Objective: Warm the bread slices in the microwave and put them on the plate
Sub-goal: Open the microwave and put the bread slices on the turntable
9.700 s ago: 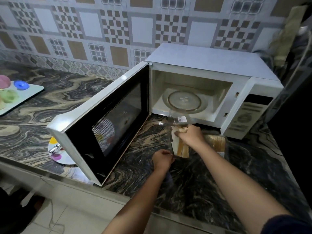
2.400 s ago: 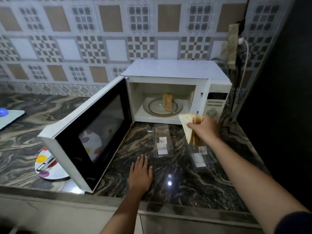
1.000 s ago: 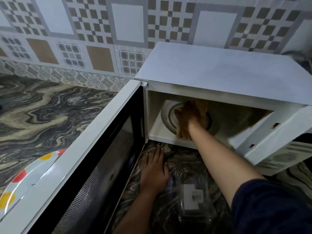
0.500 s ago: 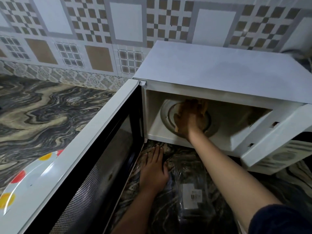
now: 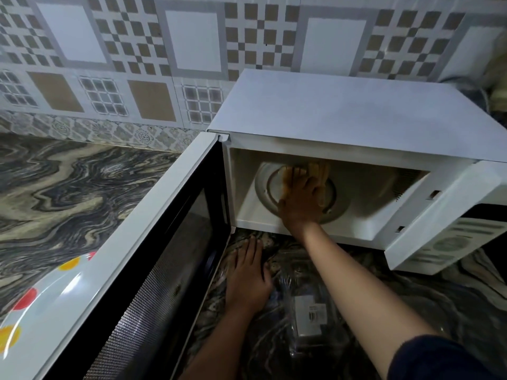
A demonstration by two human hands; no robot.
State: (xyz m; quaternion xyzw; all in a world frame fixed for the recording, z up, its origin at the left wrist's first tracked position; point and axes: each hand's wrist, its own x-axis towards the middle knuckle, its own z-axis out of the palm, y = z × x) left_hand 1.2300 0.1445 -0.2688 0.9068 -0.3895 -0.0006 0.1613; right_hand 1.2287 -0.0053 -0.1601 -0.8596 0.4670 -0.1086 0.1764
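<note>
Right hand on bread slices inside the open microwave.

Inside the white microwave (image 5: 356, 111), the right hand (image 5: 301, 201) lies flat, fingers spread, on the bread slices (image 5: 318, 171) that sit on the glass turntable (image 5: 263, 187); whether it grips them cannot be told. The left hand (image 5: 248, 278) rests palm-down, fingers extended, holding nothing, on the marbled tabletop (image 5: 68, 187) just before the microwave, beside a clear plastic package (image 5: 310, 316). The microwave door (image 5: 153, 270) stands open; beyond it lies the dotted plate (image 5: 41, 297).
</note>
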